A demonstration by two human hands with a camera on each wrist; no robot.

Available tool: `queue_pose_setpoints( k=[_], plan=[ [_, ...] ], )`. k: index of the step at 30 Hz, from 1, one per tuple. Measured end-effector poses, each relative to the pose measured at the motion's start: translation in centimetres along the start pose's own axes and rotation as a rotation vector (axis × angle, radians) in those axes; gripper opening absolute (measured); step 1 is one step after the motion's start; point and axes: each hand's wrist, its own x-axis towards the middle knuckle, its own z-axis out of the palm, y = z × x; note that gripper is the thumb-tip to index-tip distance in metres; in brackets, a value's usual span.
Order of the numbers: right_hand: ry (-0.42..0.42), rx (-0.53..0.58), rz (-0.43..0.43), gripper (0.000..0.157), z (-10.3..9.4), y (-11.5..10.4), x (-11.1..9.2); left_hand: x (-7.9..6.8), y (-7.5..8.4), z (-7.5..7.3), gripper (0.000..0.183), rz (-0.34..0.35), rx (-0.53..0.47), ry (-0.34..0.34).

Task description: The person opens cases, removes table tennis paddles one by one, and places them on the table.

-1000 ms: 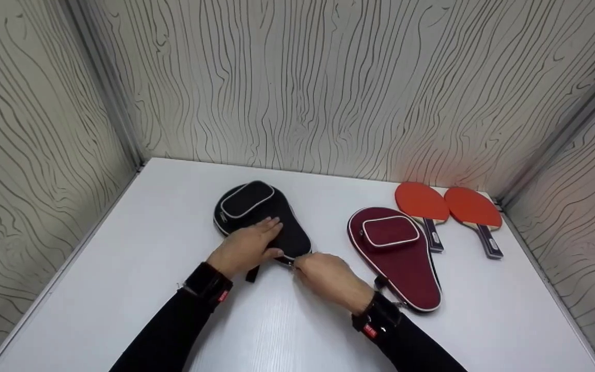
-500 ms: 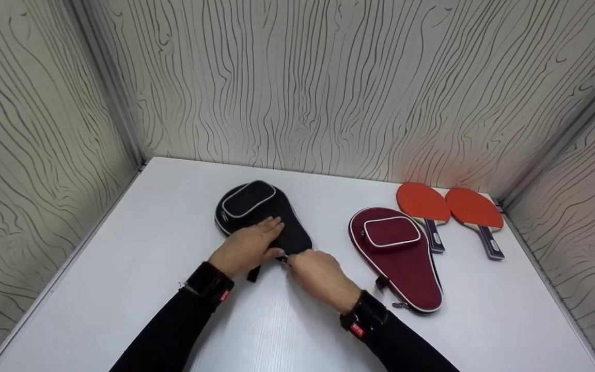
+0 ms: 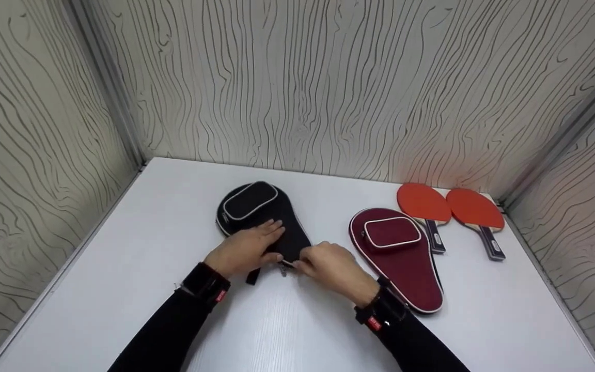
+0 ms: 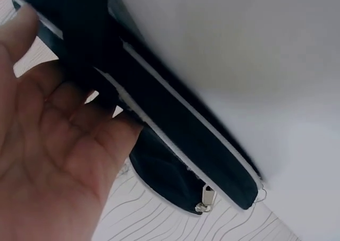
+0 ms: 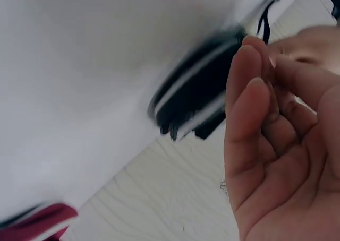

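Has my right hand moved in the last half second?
Yes. In the head view, your right hand has shifted to the right, closer to the red case, which has stayed practically in place on the table.

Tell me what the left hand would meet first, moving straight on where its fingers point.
The left hand rests on the black table tennis paddle case. Past it, the way looks free across the white tabletop to the wood-grain-patterned wall, probably met first, though depth is hard to judge.
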Motion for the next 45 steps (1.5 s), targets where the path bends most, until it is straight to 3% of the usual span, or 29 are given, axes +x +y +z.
queue_pose_setpoints(
  k=[7,15,32,39,45],
  plan=[
    [0.038,0.027,0.013,0.013,-2.2,3.3,-1.3,0.0,-0.3,-0.2,0.079,-0.007,-0.032,-0.049],
    [0.07,-0.036,-0.027,0.008,-2.7,5.8,-2.7,0.0,0.1,-0.3,0.081,0.017,-0.048,-0.088],
    [0.064,-0.153,-0.079,0.029,-2.0,8.5,-3.9,0.6,1.6,0.0,0.064,0.238,-0.096,-0.192],
    [-0.016,-0.174,-0.179,0.034,-1.4,9.0,-3.7,0.7,1.8,0.0,0.059,0.278,-0.111,-0.219],
    [-0.019,-0.185,-0.238,0.027,-0.9,9.1,-3.6,0.8,2.4,-0.2,0.057,0.288,-0.071,-0.203]
  ],
)
